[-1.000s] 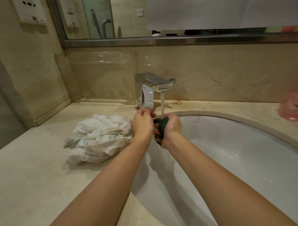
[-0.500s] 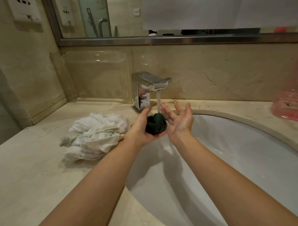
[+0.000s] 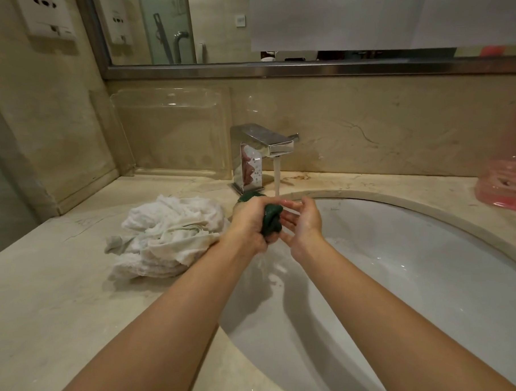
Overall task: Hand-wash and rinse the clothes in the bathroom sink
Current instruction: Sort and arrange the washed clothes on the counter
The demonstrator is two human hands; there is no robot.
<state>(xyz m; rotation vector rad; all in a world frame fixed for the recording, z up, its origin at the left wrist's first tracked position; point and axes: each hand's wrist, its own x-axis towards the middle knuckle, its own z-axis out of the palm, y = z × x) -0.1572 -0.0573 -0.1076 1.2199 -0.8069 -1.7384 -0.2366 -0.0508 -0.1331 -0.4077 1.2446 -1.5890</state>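
— Left hand [image 3: 249,222]?
— Fingers clenched round dark green cloth [image 3: 271,220], squeezing it over sink [image 3: 429,217], under tap [image 3: 266,144] stream.
— Right hand [image 3: 303,220]?
— Released — fingers straight, just beside cloth.
— Elsewhere?
— White laundry [image 3: 169,234] heaped on worktop [image 3: 63,307].

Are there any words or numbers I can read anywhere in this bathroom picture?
No text here can be read.
Wall socket plate: only slots and dark marks, no legible words.
Its reflection in the mirror: too blurred to read.
Small white wall switch in the mirror: faint mark, too small to read.
Tap, pink bag, white towel: no label visible.
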